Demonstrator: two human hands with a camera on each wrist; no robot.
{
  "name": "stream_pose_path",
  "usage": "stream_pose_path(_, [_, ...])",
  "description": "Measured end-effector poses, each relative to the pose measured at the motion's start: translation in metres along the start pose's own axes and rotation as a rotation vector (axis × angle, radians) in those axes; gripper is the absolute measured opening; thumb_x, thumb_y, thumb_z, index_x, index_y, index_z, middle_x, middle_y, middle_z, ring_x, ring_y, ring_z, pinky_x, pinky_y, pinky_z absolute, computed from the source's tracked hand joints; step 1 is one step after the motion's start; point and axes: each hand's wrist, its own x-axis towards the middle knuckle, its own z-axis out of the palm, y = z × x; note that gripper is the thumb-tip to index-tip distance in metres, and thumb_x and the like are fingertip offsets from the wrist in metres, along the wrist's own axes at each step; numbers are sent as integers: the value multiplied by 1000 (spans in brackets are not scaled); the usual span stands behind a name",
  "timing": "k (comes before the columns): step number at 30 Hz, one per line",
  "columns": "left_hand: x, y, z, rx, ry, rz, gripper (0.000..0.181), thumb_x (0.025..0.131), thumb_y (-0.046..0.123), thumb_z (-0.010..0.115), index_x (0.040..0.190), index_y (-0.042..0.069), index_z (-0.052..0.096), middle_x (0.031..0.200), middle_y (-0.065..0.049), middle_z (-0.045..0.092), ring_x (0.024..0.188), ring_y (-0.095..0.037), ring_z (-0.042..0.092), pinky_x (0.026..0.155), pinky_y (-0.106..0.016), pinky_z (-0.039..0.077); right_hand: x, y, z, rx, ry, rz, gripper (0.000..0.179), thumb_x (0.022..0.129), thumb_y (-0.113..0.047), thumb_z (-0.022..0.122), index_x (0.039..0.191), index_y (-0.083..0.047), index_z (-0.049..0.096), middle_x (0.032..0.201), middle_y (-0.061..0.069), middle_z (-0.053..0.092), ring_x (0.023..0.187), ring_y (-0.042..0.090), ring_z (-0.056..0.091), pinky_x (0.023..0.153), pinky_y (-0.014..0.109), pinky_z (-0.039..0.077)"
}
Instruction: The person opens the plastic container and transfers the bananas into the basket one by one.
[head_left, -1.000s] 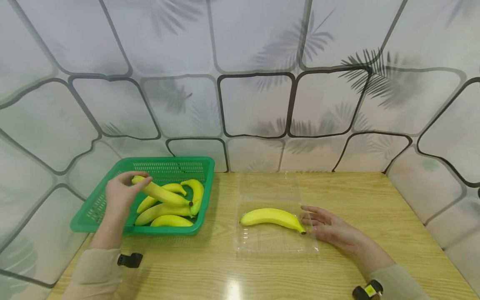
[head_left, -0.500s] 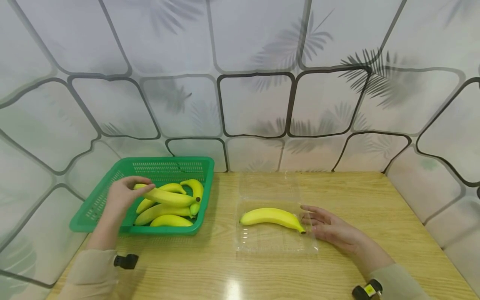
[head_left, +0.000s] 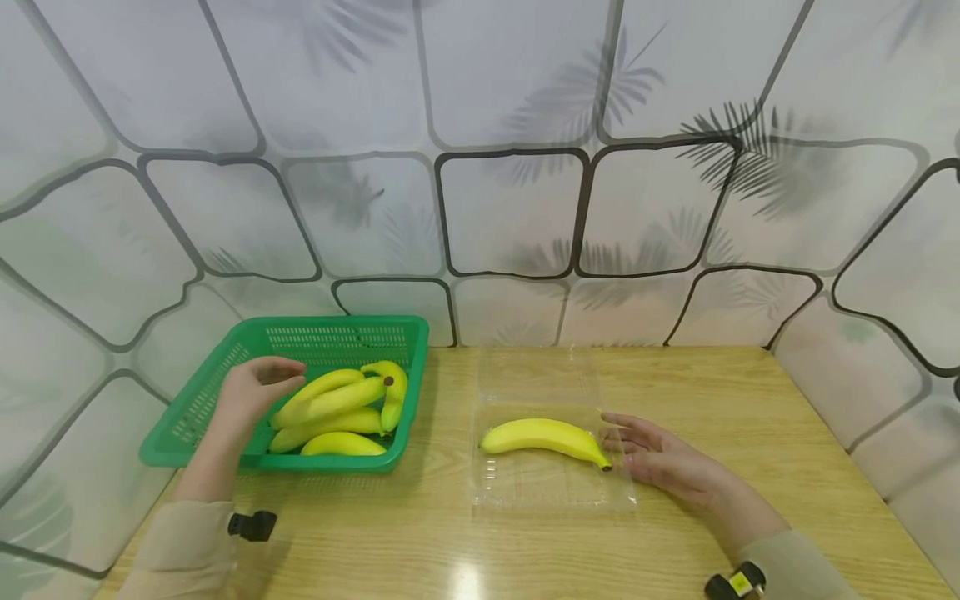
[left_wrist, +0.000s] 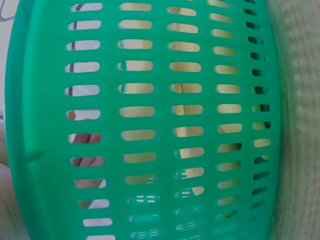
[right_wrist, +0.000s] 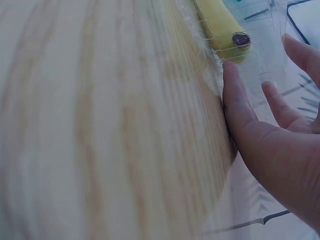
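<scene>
Over the left side of the green basket (head_left: 408, 392) hovers my left hand (head_left: 251, 392), thumb and fingertips apart with nothing between them. Just to its right a yellow banana (head_left: 337, 402) lies across several others in the basket. In the left wrist view the slotted basket wall (left_wrist: 110, 102) covers most of the hand. My right hand (head_left: 671, 462) rests at the right edge of a clear plastic clamshell box (head_left: 536, 487), its fingers extended, the thumb touching the box side in the right wrist view. One banana (head_left: 543, 435) lies inside the box, stem end toward that hand.
The box's clear lid (head_left: 540, 375) lies folded back toward the wall. A wooden table (head_left: 375, 542) carries everything. A patterned wall (head_left: 513, 212) stands close behind the basket and box.
My left hand has let go of the banana it held by one end. That banana has dropped onto the others in the basket. The right hand stays by the box.
</scene>
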Motion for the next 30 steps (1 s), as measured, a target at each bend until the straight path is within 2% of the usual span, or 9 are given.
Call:
stream_pose_path(6, [-1, 1, 0, 0, 1, -2, 45, 107, 25, 66, 141, -6, 62, 147, -29, 60, 138, -47, 53, 116, -65, 44, -1, 0, 0, -2, 7, 1, 63, 113, -9, 47, 170, -20, 23, 165, 11, 33, 137, 3, 52, 114, 32, 53])
stream_pose_path(12, [-1, 3, -1, 11, -7, -16, 47, 108, 29, 64, 142, -3, 62, 151, -30, 57, 140, -46, 51, 116, -66, 42, -2, -2, 3, -7, 9, -2, 64, 113, -10, 48, 171, -20, 22, 170, 27, 21, 137, 3, 52, 114, 31, 53])
stream_pose_path(17, [-1, 7, 0, -2, -11, -3, 47, 109, 30, 62, 143, -4, 61, 152, -30, 55, 142, -47, 49, 118, -67, 42, -2, -3, 3, -8, 7, 2, 64, 113, -10, 48, 171, -20, 21, 170, 37, 7, 137, 3, 51, 114, 31, 53])
stream_pose_path(21, [-1, 12, 0, -10, -17, 16, 49, 109, 31, 61, 144, -3, 60, 153, -29, 55, 142, -46, 49, 118, -65, 42, -1, -2, 3, -9, 17, 18, 64, 113, -10, 48, 171, -21, 22, 171, 37, 4, 137, 1, 51, 114, 31, 53])
stream_pose_path(30, [1, 24, 6, 1, -35, 51, 46, 109, 31, 63, 141, -2, 63, 150, -29, 58, 141, -47, 51, 116, -63, 45, 0, -2, 3, -18, 11, 19, 66, 113, -9, 49, 171, -19, 20, 173, 33, 9, 137, 0, 51, 114, 31, 53])
